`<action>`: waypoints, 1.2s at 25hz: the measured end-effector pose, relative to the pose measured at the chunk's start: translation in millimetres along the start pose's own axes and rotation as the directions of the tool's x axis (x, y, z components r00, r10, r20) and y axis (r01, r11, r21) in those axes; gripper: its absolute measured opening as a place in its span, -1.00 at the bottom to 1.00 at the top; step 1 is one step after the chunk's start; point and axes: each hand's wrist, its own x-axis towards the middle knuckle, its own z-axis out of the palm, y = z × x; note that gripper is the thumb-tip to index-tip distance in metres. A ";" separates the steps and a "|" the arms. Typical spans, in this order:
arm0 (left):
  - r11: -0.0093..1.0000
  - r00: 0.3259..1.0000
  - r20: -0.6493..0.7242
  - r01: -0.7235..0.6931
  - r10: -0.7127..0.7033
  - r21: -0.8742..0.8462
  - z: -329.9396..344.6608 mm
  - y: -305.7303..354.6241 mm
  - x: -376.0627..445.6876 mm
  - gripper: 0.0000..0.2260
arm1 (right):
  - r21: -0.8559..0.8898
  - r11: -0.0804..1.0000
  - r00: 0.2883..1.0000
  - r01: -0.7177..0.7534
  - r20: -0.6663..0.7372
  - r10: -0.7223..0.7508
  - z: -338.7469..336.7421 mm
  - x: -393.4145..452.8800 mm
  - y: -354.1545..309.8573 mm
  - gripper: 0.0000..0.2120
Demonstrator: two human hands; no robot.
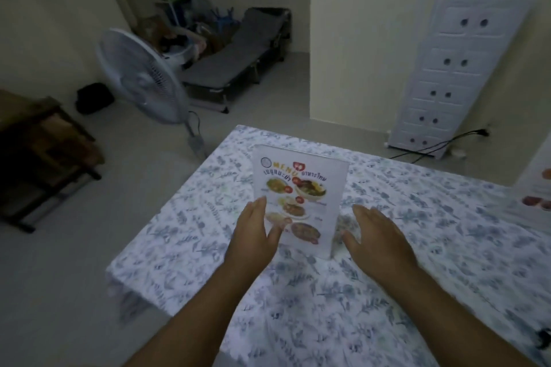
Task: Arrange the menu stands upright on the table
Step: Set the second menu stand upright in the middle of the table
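Observation:
A clear acrylic menu stand (pixel 301 194) with a food menu sheet stands upright on the table (pixel 417 232), which has a blue floral cloth. My left hand (pixel 256 235) rests flat against the stand's lower left edge, fingers apart. Just right of the stand, my right hand (pixel 378 238) hovers open with a small gap between it and the stand. A second menu stand (pixel 536 188) is partly visible at the right edge of the frame, cut off by the view.
A white pedestal fan (pixel 143 80) stands on the floor beyond the table's left corner. A white drawer cabinet (pixel 459 68) leans at the back right with a black cable (pixel 441 144) at its foot. A dark wooden bench (pixel 44 152) is at the left.

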 end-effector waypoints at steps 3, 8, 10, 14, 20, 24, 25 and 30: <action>0.993 0.996 -0.042 0.073 -0.077 -0.093 -12.2 -19.5 29.3 -0.42 | 0.200 0.974 0.993 -0.106 0.079 0.092 10.2 22.0 -15.4 -0.41; 0.972 0.991 -0.019 0.130 -0.136 -0.195 -11.1 -58.7 97.4 -0.63 | 0.335 0.930 0.984 -0.148 -0.047 0.173 32.3 59.1 -26.1 -0.78; 0.943 0.995 -0.023 0.086 -0.098 -0.323 -17.3 -75.4 127.9 -0.83 | 0.335 0.931 0.978 -0.143 -0.098 0.186 38.2 79.1 -32.0 -0.76; 0.846 0.994 -0.022 0.081 -0.109 -0.527 -49.3 -117.2 215.2 -0.87 | 0.373 0.925 0.976 -0.066 -0.168 0.138 46.8 154.5 -80.5 -0.69; 0.764 0.990 -0.022 0.093 -0.139 -0.638 -89.4 -161.1 376.8 -0.91 | 0.500 0.866 0.951 -0.015 -0.259 0.166 71.7 309.0 -147.1 -0.84; 0.740 0.993 0.000 0.090 -0.120 -0.666 -91.0 -181.3 459.0 -0.93 | 0.531 0.847 0.943 -0.025 -0.268 0.196 90.7 382.8 -160.4 -0.78; 0.736 0.994 0.011 0.090 -0.112 -0.671 -90.1 -185.2 473.3 -0.94 | 0.532 0.847 0.941 -0.020 -0.276 0.196 93.5 394.6 -162.9 -0.76; 0.741 0.997 -0.002 0.061 -0.083 -0.668 -81.8 -208.7 509.4 -0.93 | 0.535 0.845 0.931 0.014 -0.315 0.184 108.0 427.1 -170.7 -0.80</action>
